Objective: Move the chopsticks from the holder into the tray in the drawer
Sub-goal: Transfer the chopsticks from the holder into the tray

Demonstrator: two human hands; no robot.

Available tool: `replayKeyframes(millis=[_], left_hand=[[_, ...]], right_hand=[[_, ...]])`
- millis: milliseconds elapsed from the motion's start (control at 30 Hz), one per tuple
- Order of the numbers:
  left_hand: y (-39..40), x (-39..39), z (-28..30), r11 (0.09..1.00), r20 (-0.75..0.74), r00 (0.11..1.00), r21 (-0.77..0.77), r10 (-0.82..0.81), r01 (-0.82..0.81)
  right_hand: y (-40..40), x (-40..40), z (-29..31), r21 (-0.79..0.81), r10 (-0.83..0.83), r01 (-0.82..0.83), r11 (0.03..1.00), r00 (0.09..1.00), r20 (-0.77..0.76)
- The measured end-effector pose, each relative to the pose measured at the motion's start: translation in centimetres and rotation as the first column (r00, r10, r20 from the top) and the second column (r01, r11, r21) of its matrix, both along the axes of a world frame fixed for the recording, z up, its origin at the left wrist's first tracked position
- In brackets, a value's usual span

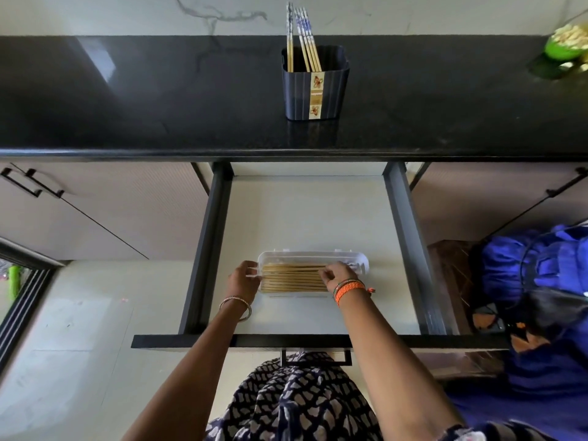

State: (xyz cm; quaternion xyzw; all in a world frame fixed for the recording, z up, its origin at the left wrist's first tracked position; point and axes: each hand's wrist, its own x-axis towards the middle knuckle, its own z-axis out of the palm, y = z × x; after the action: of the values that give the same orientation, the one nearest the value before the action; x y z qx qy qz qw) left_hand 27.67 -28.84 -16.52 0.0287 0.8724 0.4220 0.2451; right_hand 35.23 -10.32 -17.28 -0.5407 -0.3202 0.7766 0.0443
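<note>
The counter (127,100) is black polished stone, glossy enough to mirror the pale marbled wall. Near its back edge stands a dark ribbed plastic holder (315,87) with a paper label, holding pale wooden chopsticks (307,39). The drawer (305,218) has a smooth matt pale floor and dark matt sides. Its tray (313,272) is clear, slightly shiny plastic.
</note>
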Motion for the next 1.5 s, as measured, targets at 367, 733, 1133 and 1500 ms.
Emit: replayKeyframes(millis=[367,733,1133,1500], left_hand=[[-0.2,-0.2,-1.1,1.000,0.011,1.000,-0.001,0.021,-0.021],[7.4,-7.1,9.0,0.966,-0.228,0.973,0.256,0.026,0.034],[18.3,-21.4,21.6,0.925,-0.717,0.612,-0.121,-0.332,0.360],[21.5,-27.7,19.4,0.812,-0.621,0.525,-0.414,-0.582,0.411]], right_hand=[[-1.2,-1.8,0.7,0.116,0.182,-0.194,0.974,0.978,0.101],[4.1,-5.8,12.5,0.468,0.401,-0.332,0.819,0.915,-0.052],[17.8,-23.8,26.8,0.920,0.344,-0.286,-0.269,0.864,0.368],[21.8,-38.6,24.1,0.966,0.458,-0.257,0.019,0.861,0.220]])
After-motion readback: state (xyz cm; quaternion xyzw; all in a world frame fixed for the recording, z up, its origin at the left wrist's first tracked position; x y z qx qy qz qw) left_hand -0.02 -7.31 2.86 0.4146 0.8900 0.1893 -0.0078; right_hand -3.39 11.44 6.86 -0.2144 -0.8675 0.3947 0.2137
